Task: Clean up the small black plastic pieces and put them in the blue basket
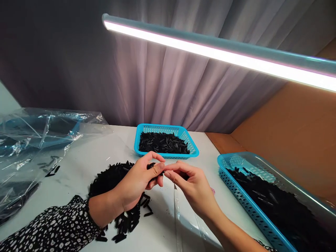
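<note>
- Black plastic piece (151, 165), small, pinched in the left hand (136, 183) fingers; its long axis runs roughly 3 to 9 o'clock.
- Right hand (193, 187) meets it from 3 o'clock, fingers touching; whether they grasp anything is unclear.
- Loose pile (110, 176) lies on the white tabletop (157, 231), at 7 o'clock under the left wrist.

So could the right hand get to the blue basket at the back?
Probably yes. The right hand is pinching a small black piece with the left hand, and only bare white table lies between it and the blue basket.
</note>
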Demonstrator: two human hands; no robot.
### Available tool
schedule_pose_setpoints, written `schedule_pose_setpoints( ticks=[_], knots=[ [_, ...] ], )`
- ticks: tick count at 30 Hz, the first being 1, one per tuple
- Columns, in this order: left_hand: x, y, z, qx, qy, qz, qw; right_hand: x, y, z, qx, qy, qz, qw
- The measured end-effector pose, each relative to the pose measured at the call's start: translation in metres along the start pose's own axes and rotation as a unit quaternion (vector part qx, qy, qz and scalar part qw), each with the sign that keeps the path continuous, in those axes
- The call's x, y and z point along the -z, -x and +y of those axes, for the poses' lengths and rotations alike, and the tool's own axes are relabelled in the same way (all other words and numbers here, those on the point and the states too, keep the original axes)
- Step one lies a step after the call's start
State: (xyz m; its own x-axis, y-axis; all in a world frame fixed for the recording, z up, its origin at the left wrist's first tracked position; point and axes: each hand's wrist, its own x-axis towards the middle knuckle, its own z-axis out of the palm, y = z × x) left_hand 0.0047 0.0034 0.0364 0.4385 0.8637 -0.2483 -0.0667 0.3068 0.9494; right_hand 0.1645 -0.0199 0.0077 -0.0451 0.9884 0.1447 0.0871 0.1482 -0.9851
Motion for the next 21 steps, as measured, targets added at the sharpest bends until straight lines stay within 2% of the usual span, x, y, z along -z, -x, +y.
schedule_pose_setpoints(
  ticks=[8,14,18,21],
  knots=[
    [0.000,0.004,0.002,0.007,-0.007,-0.018,1.000,-0.001,0.002,-0.003,0.035,0.030,-0.005,0.999],
    [0.005,0.000,0.003,0.032,0.086,-0.024,0.995,0.006,-0.001,-0.007,-0.006,0.019,0.036,0.999],
    [0.008,-0.003,0.006,0.050,0.141,-0.007,0.989,0.010,-0.002,-0.007,-0.028,-0.007,0.028,0.999],
    [0.008,-0.003,0.008,0.066,0.143,-0.017,0.987,0.013,-0.002,-0.005,-0.036,-0.033,0.025,0.999]
  ],
)
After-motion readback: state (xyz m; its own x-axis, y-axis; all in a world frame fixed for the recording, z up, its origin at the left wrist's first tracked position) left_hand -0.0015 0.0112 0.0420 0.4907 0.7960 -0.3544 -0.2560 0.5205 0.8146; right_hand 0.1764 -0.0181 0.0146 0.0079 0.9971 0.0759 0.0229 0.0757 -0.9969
